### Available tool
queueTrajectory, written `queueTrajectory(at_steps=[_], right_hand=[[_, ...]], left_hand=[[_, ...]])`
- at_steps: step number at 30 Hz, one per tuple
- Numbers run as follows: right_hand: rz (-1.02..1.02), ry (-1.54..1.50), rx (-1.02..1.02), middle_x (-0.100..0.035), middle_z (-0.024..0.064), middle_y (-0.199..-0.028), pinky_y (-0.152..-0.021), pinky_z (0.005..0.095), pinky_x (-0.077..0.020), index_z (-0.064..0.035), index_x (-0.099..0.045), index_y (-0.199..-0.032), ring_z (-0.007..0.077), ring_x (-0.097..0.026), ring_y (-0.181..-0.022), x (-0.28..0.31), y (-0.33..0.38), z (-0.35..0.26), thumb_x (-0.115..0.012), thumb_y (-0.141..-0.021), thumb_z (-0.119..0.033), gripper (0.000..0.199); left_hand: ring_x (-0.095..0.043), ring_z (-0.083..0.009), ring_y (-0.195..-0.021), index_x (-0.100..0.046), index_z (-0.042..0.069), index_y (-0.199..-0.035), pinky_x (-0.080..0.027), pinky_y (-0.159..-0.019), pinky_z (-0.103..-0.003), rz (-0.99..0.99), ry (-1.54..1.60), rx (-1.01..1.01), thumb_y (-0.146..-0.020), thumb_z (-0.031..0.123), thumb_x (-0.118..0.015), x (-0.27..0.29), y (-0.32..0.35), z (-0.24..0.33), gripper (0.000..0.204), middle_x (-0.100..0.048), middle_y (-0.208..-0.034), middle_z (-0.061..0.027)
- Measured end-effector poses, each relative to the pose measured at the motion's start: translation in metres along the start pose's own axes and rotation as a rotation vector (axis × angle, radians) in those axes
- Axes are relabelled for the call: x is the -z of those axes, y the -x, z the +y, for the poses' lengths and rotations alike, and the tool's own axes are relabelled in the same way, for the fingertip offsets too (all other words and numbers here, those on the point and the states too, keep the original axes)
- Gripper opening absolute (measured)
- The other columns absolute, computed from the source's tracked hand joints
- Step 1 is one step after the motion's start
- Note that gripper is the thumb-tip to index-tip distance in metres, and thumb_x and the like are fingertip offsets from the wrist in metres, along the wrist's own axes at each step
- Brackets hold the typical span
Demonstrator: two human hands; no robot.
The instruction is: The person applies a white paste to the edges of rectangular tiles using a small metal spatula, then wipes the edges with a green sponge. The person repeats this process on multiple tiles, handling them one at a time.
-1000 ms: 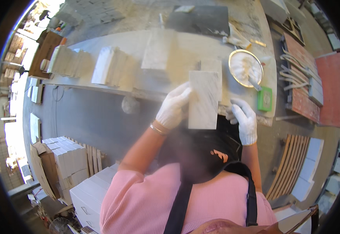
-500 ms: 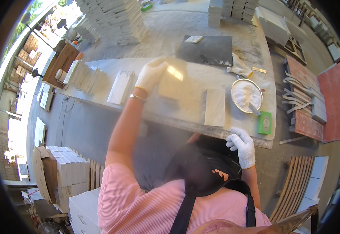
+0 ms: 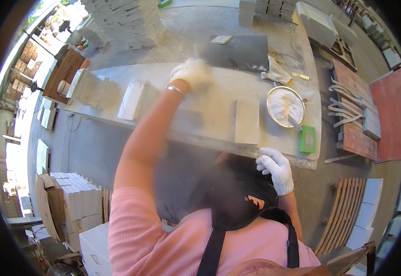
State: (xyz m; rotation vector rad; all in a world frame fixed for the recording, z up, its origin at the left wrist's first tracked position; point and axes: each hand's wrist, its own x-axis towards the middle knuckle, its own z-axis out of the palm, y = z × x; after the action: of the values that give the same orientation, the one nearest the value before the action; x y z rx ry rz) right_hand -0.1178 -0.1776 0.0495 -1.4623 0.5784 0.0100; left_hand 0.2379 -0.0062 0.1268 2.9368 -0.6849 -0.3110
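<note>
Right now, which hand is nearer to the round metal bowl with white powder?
The right hand. It rests at the table's near edge, below the bowl and slightly to its left. The left hand reaches far across the table, well left of the bowl.

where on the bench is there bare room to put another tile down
Bare bench top lies between the leaning tiles and the flat tile, below the left hand. The right end is crowded: powder bowl, green block, dark slab. The right hand rests at the front edge.
</note>
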Motion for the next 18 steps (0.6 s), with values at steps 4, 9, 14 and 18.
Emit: queueTrajectory(at_steps=[4,9,14,18], right_hand=[[-0.009,0.013,-0.011,-0.075,0.0108,-0.1,-0.069,0.0261,-0.0538,0.0016,-0.066,-0.129,0.0147,-0.071,-0.081,0.006,0.005,0.003,-0.064,-0.101,-0.019,0.034],[0.025,-0.011,-0.061,-0.074,0.006,-0.098,-0.07,0.0242,-0.0519,-0.0025,-0.069,-0.127,0.011,-0.067,-0.082,0.007,0.005,0.004,-0.065,-0.1,-0.016,0.03],[0.001,-0.013,-0.03,-0.073,0.0051,-0.099,-0.07,0.0236,-0.0511,-0.003,-0.069,-0.128,0.0102,-0.067,-0.083,0.007,-0.007,0.002,-0.065,-0.101,-0.019,0.032],[0.01,0.005,0.016,-0.074,0.0069,-0.1,-0.07,0.0232,-0.0515,-0.0024,-0.066,-0.133,0.0113,-0.068,-0.081,0.01,-0.018,0.005,-0.067,-0.101,-0.019,0.036]], left_hand=[[-0.067,-0.0369,-0.12,-0.069,0.009,-0.127,-0.053,-0.099,-0.048,0.012,0.005,0.012,-0.073,0.054,-0.076,-0.006,-0.01,0.0,0.07,-0.072,-0.125,-0.0193],[-0.069,-0.0354,-0.115,-0.073,0.012,-0.121,-0.053,-0.098,-0.048,0.081,-0.02,-0.02,-0.072,0.053,-0.073,-0.013,-0.016,0.0,0.064,-0.074,-0.121,-0.0177],[-0.069,-0.0362,-0.114,-0.074,0.013,-0.119,-0.053,-0.097,-0.048,0.088,-0.012,-0.045,-0.072,0.057,-0.072,-0.013,-0.015,-0.004,0.064,-0.075,-0.119,-0.0159],[-0.061,-0.0417,-0.128,-0.053,0.015,-0.151,-0.049,-0.107,-0.048,0.101,0.005,-0.019,-0.073,0.065,-0.073,-0.014,-0.001,-0.004,0.095,-0.055,-0.151,-0.023]])
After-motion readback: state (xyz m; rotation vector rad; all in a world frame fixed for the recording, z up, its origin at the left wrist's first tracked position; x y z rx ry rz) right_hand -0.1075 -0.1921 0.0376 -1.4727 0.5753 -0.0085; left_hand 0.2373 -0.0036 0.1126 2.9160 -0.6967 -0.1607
